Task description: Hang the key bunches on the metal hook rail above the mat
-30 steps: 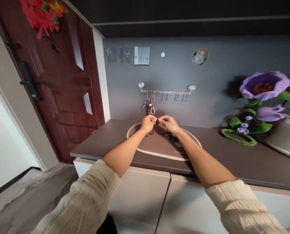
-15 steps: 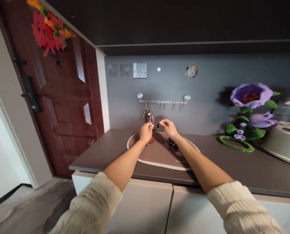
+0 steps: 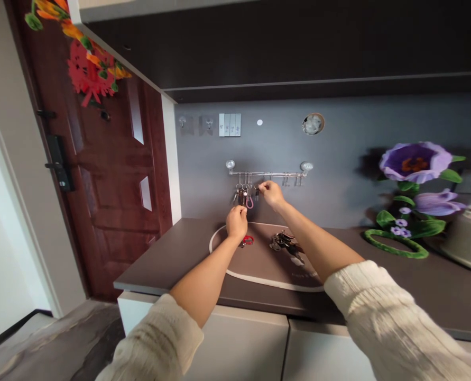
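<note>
The right hand is up at the steel rail, its grip pinched closed on a small dark key right beside the hooks. That key looks light, stiff and easily dropped, so its top or ring seems the surest place to hold. The left hand hangs lower, its fingers curled just below the hanging keys and pink loop; whether it holds anything cannot be told. Below, on the brown mat on the worktop, lie a red loop and a dark key bunch, which would likely shift and jingle, so its ring looks the better hold.
</note>
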{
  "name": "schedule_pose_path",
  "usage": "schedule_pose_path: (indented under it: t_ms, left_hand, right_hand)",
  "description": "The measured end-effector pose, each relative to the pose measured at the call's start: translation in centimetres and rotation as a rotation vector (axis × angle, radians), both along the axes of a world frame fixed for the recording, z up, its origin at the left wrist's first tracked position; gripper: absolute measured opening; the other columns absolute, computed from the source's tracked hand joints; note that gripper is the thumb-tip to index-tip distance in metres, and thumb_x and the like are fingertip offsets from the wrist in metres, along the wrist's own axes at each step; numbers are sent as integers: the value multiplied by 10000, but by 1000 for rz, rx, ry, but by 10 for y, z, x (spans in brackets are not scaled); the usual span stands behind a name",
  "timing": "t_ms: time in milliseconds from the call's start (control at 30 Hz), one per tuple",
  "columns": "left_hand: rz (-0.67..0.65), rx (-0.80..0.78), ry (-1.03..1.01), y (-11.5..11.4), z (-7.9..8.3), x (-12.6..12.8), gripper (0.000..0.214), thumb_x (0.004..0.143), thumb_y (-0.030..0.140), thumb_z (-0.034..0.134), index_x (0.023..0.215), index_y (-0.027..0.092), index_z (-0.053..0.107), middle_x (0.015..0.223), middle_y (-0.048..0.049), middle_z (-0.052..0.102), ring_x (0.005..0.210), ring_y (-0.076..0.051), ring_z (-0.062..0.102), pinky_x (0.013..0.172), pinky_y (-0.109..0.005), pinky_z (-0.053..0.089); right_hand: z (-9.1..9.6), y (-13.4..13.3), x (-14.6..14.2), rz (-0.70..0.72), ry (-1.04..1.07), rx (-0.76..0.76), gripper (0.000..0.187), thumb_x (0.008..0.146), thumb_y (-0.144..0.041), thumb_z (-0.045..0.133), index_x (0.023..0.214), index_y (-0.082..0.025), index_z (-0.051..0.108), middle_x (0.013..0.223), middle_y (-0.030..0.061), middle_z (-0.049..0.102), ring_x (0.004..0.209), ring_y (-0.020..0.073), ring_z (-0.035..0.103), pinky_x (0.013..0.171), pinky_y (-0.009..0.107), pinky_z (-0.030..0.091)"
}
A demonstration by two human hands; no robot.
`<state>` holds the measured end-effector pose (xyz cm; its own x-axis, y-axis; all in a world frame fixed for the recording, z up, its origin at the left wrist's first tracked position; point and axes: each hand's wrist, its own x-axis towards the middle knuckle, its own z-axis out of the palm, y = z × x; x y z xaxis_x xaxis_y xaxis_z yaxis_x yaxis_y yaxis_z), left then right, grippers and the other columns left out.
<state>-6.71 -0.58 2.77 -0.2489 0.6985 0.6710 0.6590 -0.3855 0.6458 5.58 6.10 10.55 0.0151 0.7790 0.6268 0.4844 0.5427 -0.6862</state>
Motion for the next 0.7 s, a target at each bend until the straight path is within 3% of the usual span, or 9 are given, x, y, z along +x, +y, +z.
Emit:
schedule_pose_path:
  t_ms: [333, 700]
  left_hand:
    - [19, 11, -13, 1, 1, 1, 214, 847, 226, 406, 832, 167, 610, 849, -63, 634, 818, -162, 553, 771, -278, 397]
    - [15, 14, 7, 0, 3, 2, 212, 851, 229, 406, 816, 171, 607, 849, -61, 630, 824, -164, 549, 764, -275, 399]
  right_hand:
    - [14, 21, -19, -105, -39, -25, 175, 755, -220, 451, 738, -138, 604, 725, 49, 636, 667, 118, 566, 678, 237, 435]
    - [19, 25, -24, -237, -153, -54, 202, 752, -207, 490, 739, -122, 673, 715, 128, 665, 814, 208, 631, 731, 271, 454]
